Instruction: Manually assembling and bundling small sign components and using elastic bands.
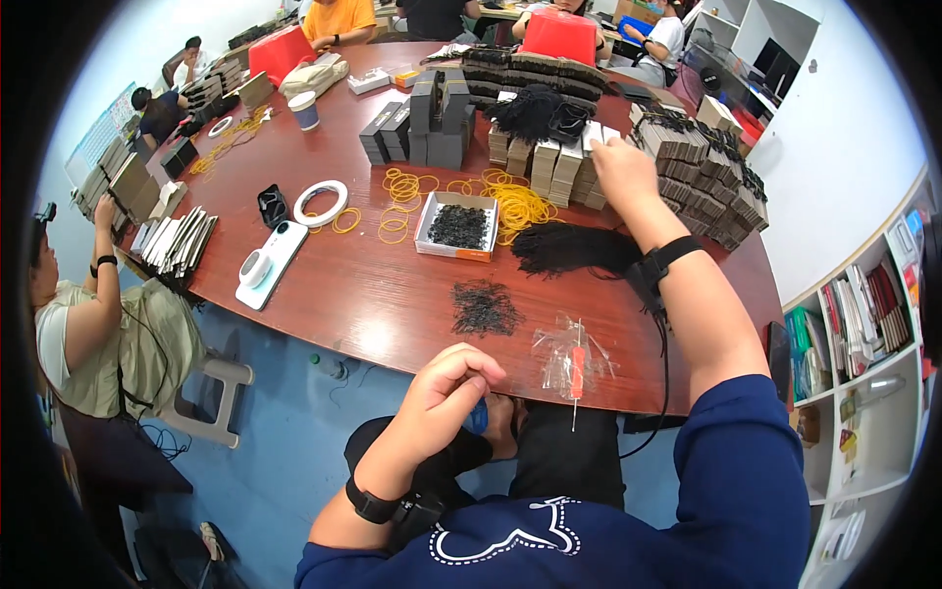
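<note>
My right hand [628,175] reaches across the table, its fingertips closed at the white top of a stack of card pieces [595,137]. They appear to pinch a card there; the exact grip is partly hidden. Near the table's front edge my left hand [446,398] hovers with curled fingers, and nothing shows in it. Beyond the left hand lies a loose pile of small black pieces [486,307]. A small white box [422,245] holds more of them. Black cords [574,247] lie in a bundle under my right forearm. A red-handled pick tool [578,363] rests on clear plastic scraps [555,353].
Yellow rubber bands [525,206] heap behind the box. Grey boxes [439,118] and tied card bundles [702,177] line the far side. A white phone [272,265], tape roll [321,203] and paper cup [305,111] sit leftward. A co-worker [108,314] handles cards at left; others sit beyond.
</note>
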`<state>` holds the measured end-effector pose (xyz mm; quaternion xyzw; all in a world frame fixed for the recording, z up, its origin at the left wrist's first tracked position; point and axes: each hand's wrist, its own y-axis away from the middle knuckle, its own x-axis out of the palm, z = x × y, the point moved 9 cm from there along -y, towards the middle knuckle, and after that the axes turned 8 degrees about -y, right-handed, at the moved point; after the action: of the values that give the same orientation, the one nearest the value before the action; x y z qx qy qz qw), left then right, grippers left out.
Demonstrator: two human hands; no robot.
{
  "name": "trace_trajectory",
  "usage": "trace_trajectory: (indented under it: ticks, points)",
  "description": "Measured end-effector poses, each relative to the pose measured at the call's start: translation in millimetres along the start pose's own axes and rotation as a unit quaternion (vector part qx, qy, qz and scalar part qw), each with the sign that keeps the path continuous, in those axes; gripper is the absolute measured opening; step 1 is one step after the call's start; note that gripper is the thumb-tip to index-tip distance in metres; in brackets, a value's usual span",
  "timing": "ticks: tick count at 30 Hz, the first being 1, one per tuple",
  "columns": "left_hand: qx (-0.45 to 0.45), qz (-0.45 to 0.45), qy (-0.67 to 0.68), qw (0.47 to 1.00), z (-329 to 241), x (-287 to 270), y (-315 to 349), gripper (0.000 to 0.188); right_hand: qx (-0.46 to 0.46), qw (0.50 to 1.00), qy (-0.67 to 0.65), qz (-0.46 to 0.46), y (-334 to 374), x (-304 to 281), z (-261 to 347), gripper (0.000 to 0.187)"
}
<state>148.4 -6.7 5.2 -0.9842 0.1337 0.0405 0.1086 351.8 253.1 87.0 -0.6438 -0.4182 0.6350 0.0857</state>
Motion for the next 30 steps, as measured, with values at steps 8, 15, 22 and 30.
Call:
trace_trajectory:
  ticks: [8,15,22,30]
  points:
    - [-0.029,-0.021,-0.065,0.997,18,-5,22,0.015,0.084,0.993,-0.040,-0.078,0,-17,-21,0.018]
    - [-0.069,-0.067,0.010,0.995,39,-17,36,0.015,0.128,0.980,-0.069,-0.134,-9,-33,-38,0.025]
    - [-0.093,-0.057,-0.002,0.994,52,-16,46,0.012,0.162,0.963,-0.098,-0.192,-37,-57,-59,0.028]
    - [-0.127,-0.068,0.011,0.990,62,-18,54,0.013,0.108,0.975,-0.094,-0.168,-77,-65,-23,0.025]
